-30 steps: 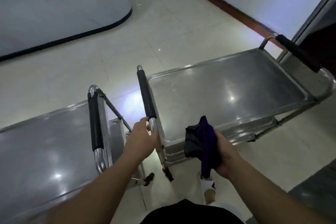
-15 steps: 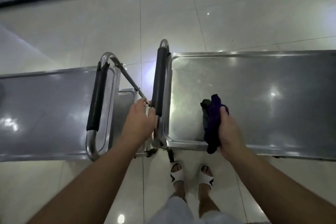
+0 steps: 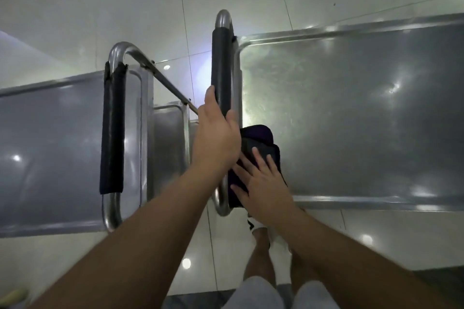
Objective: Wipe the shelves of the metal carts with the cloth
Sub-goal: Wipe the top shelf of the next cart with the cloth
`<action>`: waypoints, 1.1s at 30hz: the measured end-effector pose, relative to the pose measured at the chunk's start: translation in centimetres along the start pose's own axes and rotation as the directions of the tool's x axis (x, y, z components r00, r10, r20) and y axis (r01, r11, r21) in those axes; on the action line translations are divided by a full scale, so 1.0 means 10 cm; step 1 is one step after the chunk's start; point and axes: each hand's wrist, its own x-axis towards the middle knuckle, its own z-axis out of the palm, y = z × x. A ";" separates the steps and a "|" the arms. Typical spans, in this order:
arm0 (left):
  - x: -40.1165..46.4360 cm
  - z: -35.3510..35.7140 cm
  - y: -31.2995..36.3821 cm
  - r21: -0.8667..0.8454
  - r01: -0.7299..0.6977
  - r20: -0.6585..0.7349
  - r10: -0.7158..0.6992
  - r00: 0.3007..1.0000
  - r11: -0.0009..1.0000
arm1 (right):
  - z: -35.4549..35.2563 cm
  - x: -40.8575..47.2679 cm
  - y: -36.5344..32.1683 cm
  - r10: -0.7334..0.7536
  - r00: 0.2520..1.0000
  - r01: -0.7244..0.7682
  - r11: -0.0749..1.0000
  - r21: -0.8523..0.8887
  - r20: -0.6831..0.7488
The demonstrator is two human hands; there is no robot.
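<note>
My right hand [image 3: 261, 185] presses the dark cloth [image 3: 258, 138] flat, fingers spread, on the right cart's top shelf [image 3: 351, 120], near corner. Shelf runs rightward. Left hand [image 3: 216, 138] grips, apparently, the padded handle [image 3: 221, 68].

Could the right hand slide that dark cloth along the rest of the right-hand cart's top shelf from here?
Probably yes: the right hand lies flat on the cloth at the shelf's near corner, and the shelf beyond looks bare.

2 metal carts are standing end to end on the pale tiled floor [image 3: 125, 7]. The right cart's top shelf [image 3: 351, 120] is carrying a dark purple cloth [image 3: 258, 138] at its near-left corner; the left cart's top shelf [image 3: 50, 145] is catching reflections of lights.
</note>
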 end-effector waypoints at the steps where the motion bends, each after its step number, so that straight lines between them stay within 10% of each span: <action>1: -0.04 -0.01 -0.03 0.008 0.001 0.004 -0.001 1.000 1.000 | 0.06 -0.09 0.04 -0.080 0.997 0.080 0.997 -0.023 0.018; 9: -0.09 0.03 -0.08 0.035 -0.005 -0.005 0.005 1.000 0.999 | -0.27 0.52 0.36 -0.271 0.957 0.281 0.953 -0.113 0.103; 23: -0.09 0.03 -0.04 0.060 0.022 -0.010 -0.021 1.000 0.998 | -1.50 2.80 1.33 0.230 0.967 -0.244 0.960 -0.134 -0.111; 33: -0.09 0.06 -0.05 0.058 0.015 -0.021 -0.014 1.000 0.998 | -0.49 0.80 0.39 -0.386 0.905 0.396 0.918 -0.026 0.176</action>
